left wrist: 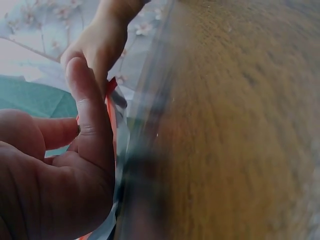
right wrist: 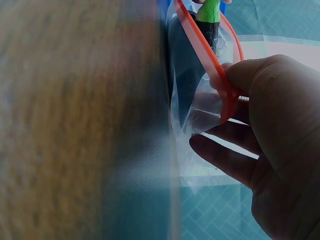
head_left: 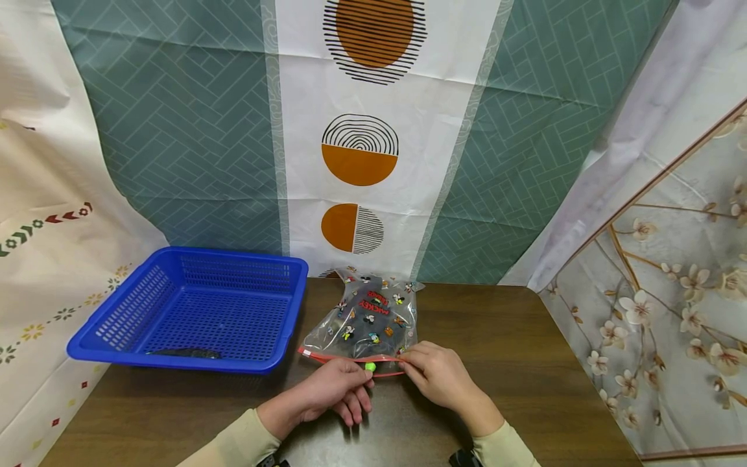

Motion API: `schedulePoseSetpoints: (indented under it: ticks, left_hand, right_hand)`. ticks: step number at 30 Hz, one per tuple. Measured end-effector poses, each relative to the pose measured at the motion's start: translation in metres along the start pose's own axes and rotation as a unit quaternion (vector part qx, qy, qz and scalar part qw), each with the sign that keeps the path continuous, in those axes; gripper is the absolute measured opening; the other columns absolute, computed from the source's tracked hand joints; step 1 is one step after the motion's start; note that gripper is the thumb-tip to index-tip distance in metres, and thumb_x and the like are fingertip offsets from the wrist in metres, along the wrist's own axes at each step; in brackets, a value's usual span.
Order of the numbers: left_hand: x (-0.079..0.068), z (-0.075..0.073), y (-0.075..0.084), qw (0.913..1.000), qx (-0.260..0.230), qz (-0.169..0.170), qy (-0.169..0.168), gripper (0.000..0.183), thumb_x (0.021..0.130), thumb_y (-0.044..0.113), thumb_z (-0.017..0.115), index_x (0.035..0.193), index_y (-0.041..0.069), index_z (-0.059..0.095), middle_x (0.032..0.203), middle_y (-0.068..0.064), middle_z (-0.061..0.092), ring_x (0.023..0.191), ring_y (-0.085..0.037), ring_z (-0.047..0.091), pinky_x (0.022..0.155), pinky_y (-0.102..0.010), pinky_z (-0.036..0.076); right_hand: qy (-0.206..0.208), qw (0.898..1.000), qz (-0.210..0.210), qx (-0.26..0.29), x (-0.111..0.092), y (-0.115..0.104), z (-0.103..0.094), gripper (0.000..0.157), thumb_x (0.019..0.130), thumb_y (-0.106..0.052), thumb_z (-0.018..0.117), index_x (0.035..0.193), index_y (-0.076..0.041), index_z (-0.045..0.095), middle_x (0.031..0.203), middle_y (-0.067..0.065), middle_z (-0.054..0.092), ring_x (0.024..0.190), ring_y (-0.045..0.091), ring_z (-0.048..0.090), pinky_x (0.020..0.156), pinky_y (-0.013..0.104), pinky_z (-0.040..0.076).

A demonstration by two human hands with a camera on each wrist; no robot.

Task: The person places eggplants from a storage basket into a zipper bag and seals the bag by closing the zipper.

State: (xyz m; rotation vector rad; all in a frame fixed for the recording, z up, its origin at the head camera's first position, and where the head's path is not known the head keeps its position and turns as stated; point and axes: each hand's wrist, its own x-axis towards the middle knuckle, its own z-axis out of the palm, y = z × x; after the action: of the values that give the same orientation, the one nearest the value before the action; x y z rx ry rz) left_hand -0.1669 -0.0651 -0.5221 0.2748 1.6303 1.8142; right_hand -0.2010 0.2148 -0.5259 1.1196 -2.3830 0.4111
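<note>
A clear zip bag [head_left: 373,327] with cartoon prints lies on the table, its red-edged mouth toward me and parted. My left hand [head_left: 335,391] pinches the bright green end [head_left: 370,367] of a small green-and-black object at that mouth. In the right wrist view the object's black part [right wrist: 209,34] reaches down inside the red rim [right wrist: 202,47]; its kind cannot be told. At the right end of the mouth, my right hand [head_left: 439,375] pinches the red strip between thumb and finger. Something dark lies within the bag, its shape unclear through the plastic.
To the left of the bag stands a blue plastic basket [head_left: 169,362], with a dark item [head_left: 187,353] by its front wall. The brown wooden table [head_left: 496,337] runs back to a patterned cloth [head_left: 192,130]; a flowered cloth [head_left: 671,311] hangs on the right.
</note>
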Motion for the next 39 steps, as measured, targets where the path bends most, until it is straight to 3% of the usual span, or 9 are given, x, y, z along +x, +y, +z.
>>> schedulePoseSetpoints:
  ticks: [12, 25, 31, 39]
  left_hand:
    - [0.0033, 0.0005, -0.0044, 0.9998, -0.001, 0.005, 0.02, 0.039, 0.119, 0.028, 0.052, 0.109, -0.007, 0.065, 0.078, -0.009, 0.074, 0.054, -0.013, 0.067, 0.048, -0.028, 0.057]
    - [0.0053, 0.0017, -0.0082, 0.9991, -0.026, 0.021, 0.028, 0.026, 0.116, 0.013, 0.051, 0.114, -0.01, 0.063, 0.079, -0.009, 0.071, 0.057, -0.012, 0.066, 0.049, -0.027, 0.057]
    - [0.0043, 0.0019, -0.0082, 0.9989, -0.013, 0.018, 0.042, 0.029, 0.116, 0.019, 0.054, 0.114, -0.009, 0.064, 0.075, -0.009, 0.07, 0.055, -0.014, 0.067, 0.047, -0.027, 0.056]
    - [0.0004, 0.0018, -0.0061, 0.9983, 0.028, -0.005, 0.051, 0.041, 0.117, 0.029, 0.056, 0.102, -0.007, 0.068, 0.072, -0.008, 0.072, 0.051, -0.014, 0.067, 0.045, -0.026, 0.055]
  right_hand:
    - [0.001, 1.0, -0.002, 0.002, -0.0008, -0.0001, 0.0004, 0.008, 0.096, -0.018, 0.087, 0.104, -0.018, 0.084, 0.101, -0.008, 0.08, 0.094, 0.012, 0.074, 0.079, 0.035, 0.063]
    - [0.003, 1.0, -0.007, 0.002, 0.0, -0.0014, 0.0006, 0.008, 0.095, -0.018, 0.088, 0.103, -0.018, 0.085, 0.101, -0.008, 0.08, 0.094, 0.012, 0.074, 0.079, 0.035, 0.064]
    - [0.004, 1.0, -0.006, 0.008, 0.0001, -0.0011, 0.0009, 0.009, 0.095, -0.018, 0.088, 0.104, -0.018, 0.085, 0.102, -0.008, 0.08, 0.095, 0.012, 0.075, 0.079, 0.035, 0.064]
    - [0.002, 1.0, -0.008, 0.007, 0.0, -0.0008, 0.002, 0.009, 0.095, -0.018, 0.088, 0.104, -0.018, 0.085, 0.101, -0.008, 0.08, 0.095, 0.011, 0.074, 0.079, 0.035, 0.064]
